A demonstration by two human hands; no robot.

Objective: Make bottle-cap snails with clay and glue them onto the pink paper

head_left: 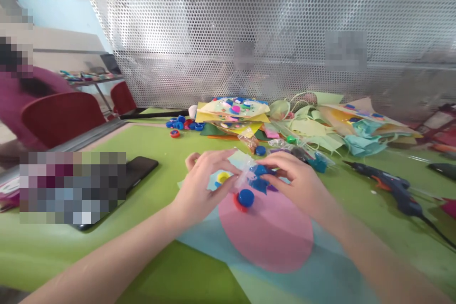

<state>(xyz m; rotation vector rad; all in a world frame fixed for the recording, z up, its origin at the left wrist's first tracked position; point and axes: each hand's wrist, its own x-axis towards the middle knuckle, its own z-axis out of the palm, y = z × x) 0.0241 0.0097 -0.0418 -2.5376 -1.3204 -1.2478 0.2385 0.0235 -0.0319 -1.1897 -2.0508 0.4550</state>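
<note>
Between both hands is a small clear plastic bag [244, 173] with something blue [259, 178] in it, perhaps modelling clay. My left hand [208, 180] pinches the bag's clear end. On the other side my right hand [297, 178] grips the blue end between thumb and fingers. Just below lies a blue bottle cap [246, 197] leaning on a red bottle cap [239, 205]. A yellow cap-like piece [223, 178] shows beside my left fingers. Under these lies a pink paper oval [270, 242] on a light blue sheet [331, 266].
A glue gun [395, 187] lies at right, its cord trailing off. Several bottle caps [181, 123], decorated paper pieces [233, 111] and cut paper [309, 123] sit at the back before a perforated metal panel [213, 23]. A phone [140, 171] lies at left; a person [39, 80] sits beyond.
</note>
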